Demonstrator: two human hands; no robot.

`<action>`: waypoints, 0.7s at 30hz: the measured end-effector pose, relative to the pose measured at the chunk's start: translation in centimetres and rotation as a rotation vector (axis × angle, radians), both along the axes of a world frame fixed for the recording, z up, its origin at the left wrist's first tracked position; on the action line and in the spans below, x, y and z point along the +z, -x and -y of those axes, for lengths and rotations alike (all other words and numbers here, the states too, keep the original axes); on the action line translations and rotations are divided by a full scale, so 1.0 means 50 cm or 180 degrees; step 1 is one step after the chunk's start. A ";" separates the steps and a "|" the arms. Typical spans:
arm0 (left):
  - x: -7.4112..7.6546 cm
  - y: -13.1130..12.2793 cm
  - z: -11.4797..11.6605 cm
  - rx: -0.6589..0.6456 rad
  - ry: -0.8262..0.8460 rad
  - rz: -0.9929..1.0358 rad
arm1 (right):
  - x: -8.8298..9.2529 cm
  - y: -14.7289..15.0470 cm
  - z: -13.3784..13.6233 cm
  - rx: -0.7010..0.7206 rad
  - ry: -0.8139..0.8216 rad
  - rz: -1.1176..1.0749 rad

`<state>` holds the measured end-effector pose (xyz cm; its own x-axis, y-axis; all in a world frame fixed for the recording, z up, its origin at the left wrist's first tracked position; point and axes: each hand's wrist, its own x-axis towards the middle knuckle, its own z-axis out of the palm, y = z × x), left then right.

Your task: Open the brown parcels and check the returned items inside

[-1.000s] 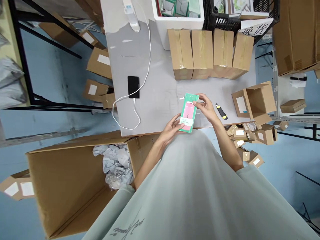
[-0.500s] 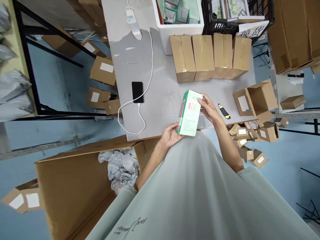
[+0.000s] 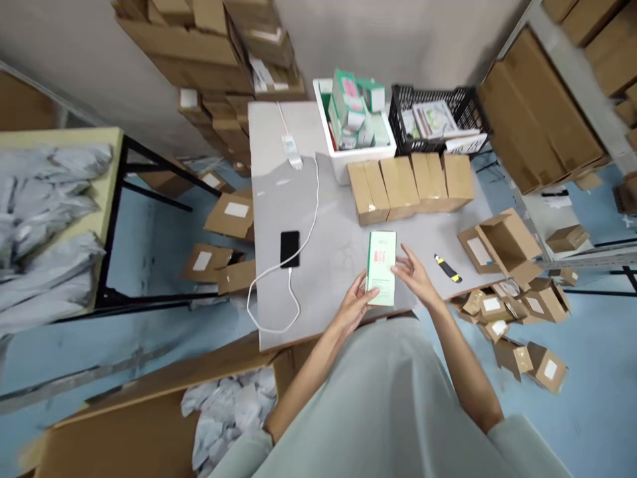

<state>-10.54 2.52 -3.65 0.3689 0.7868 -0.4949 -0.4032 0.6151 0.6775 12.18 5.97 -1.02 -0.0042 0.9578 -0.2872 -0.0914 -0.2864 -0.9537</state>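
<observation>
1. Pale-green rectangular cardboard box (image 3: 382, 267), small printed pictures on its face, held just inside the near edge of the grey-topped table (image 3: 338, 249) as seen from above.
2. Left hand (image 3: 354, 304) grasps the box's lower left corner, thumb across the face. Right hand (image 3: 414, 275) touches the right edge with fingertips, other fingers spread; cannot tell whether it bears weight.
3. Grey tabletop runs left from the box to a black phone (image 3: 289, 248) with white cable (image 3: 317, 199) looping near the left edge.
4. Right side: black-and-yellow cutter (image 3: 448, 268) near the front edge; open brown carton (image 3: 480, 255) at the corner, flaps reaching past the edge.
5. Beyond the box: four brown cartons (image 3: 401, 189) in a row.
6. Behind them, white plastic bin (image 3: 365, 156) heaped with green boxes (image 3: 347, 99); beside it, black lattice crate (image 3: 417, 145) holding flat printed packs (image 3: 434, 119).
7. Lower left: large brown carton (image 3: 124, 431) containing crumpled grey wrapping (image 3: 239, 408).
</observation>
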 end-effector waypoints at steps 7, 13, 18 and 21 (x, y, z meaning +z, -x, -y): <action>0.044 -0.069 -0.122 0.0262 -0.0302 -0.0189 | 0.005 -0.048 -0.011 0.0498 0.0225 -0.0325; 0.092 -0.127 -0.206 0.0395 -0.0524 -0.0465 | 0.025 -0.104 -0.113 0.0602 0.0065 -0.0682; 0.122 -0.178 -0.330 0.0521 -0.0771 -0.0723 | 0.029 -0.156 -0.254 0.0578 -0.0089 -0.0866; 0.138 -0.214 -0.436 0.0675 -0.0833 -0.0785 | 0.040 -0.187 -0.372 0.0611 -0.0125 -0.0846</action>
